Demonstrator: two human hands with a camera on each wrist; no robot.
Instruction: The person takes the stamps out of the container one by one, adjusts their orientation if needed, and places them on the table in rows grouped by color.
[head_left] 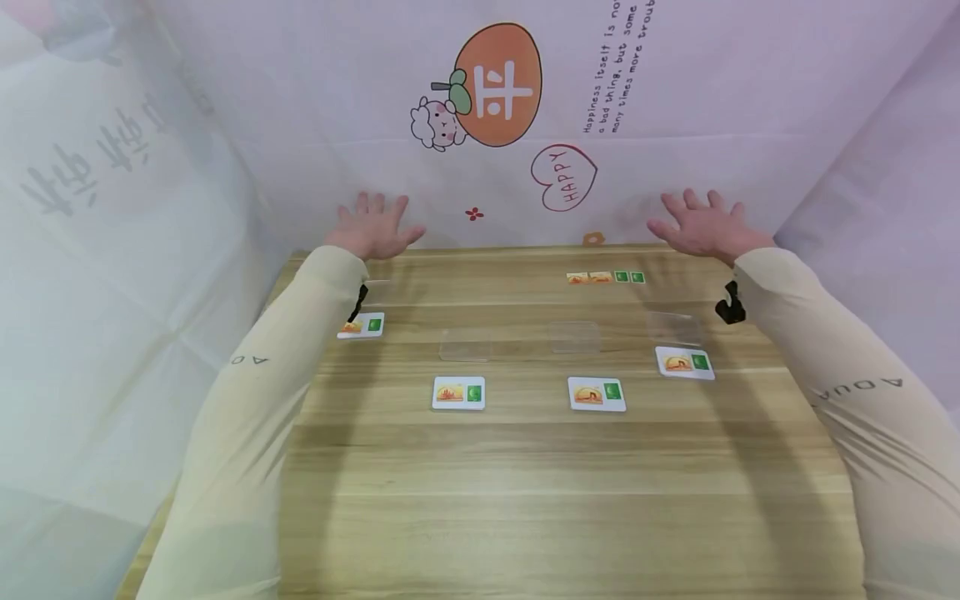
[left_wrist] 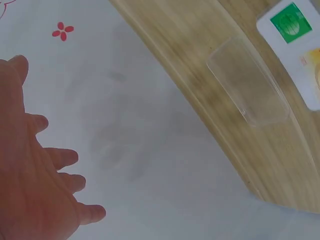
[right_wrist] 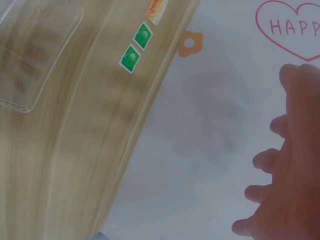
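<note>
My left hand (head_left: 372, 227) is held out over the table's far left edge with fingers spread, holding nothing. Fingers apart and palm bare, my right hand (head_left: 705, 227) is at the far right edge. Nearest the left hand are a clear plastic holder (left_wrist: 249, 82) and a white card (head_left: 362, 325) bearing an orange and a green stamp, partly covered by the sleeve. Small loose stamps, two orange (head_left: 601, 277) and two green (right_wrist: 130, 58), lie in a row left of the right hand. Below that hand are another clear holder (head_left: 674, 328) and stamped card (head_left: 685, 362).
Mid-table lie two more stamped white cards, one left (head_left: 459, 393) and one right (head_left: 596, 394), with clear holders (head_left: 465, 345) behind them. A printed white sheet (head_left: 315, 167) rises behind the wooden table (head_left: 525, 500) and along both sides.
</note>
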